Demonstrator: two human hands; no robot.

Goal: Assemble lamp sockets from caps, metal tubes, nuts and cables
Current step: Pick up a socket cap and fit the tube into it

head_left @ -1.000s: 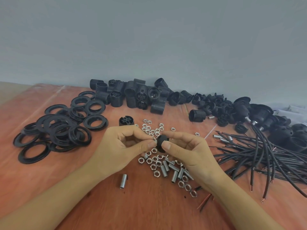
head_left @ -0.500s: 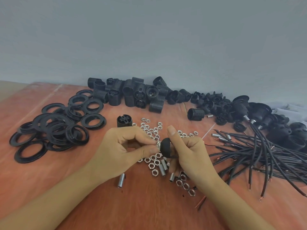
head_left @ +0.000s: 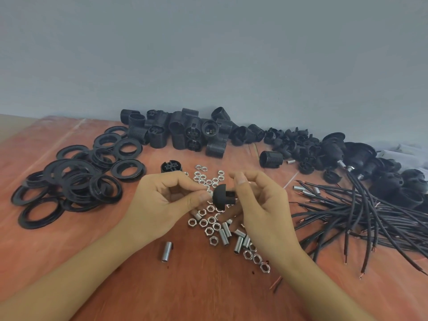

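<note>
Right hand (head_left: 261, 212) grips one black cap (head_left: 220, 197); left hand (head_left: 162, 202) pinches one small metal piece (head_left: 209, 193), maybe a nut. One stray metal tube (head_left: 167, 251) lies apart.

Table (head_left: 208, 295): nuts (head_left: 209, 224) at centre, tubes (head_left: 224, 236) mixed in. Left of nuts: rings (head_left: 69, 181). Behind nuts: sockets (head_left: 183, 130). Right of nuts: cables (head_left: 361, 212), ends apparently stripped.

Plain grey wall (head_left: 208, 54) behind reddish table (head_left: 196, 293)
</note>
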